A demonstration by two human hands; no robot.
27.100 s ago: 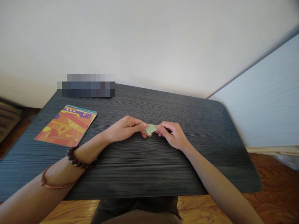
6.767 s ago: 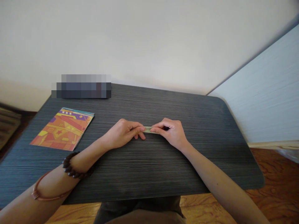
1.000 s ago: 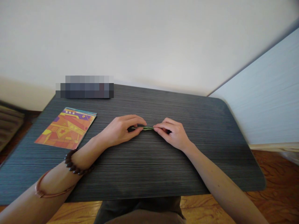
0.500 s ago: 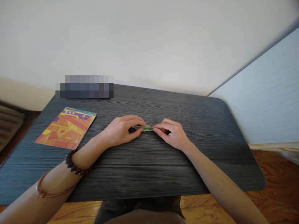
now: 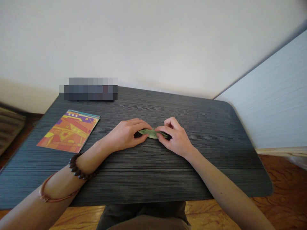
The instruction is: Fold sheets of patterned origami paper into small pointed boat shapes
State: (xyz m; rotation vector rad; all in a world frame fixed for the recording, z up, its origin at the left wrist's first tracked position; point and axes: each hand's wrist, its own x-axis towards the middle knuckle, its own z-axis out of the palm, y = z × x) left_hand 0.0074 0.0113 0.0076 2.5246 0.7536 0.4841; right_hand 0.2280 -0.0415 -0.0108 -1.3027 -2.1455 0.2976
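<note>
The dark, striped tabletop (image 5: 192,179) stretched across the middle of the frame. An orange-patterned thin stack (image 5: 68,132) lay flat at centre left. Near the frame's centre, the left hand (image 5: 126,134) and right hand (image 5: 178,139), both narrowed to a pinch, held the folded green paper (image 5: 153,134) between them.

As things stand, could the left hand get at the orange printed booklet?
Probably yes: the booklet lies on the table beside the left forearm, with nothing lying on it. The left hand, though, holds the folded green paper and would likely need to let go first.
</note>
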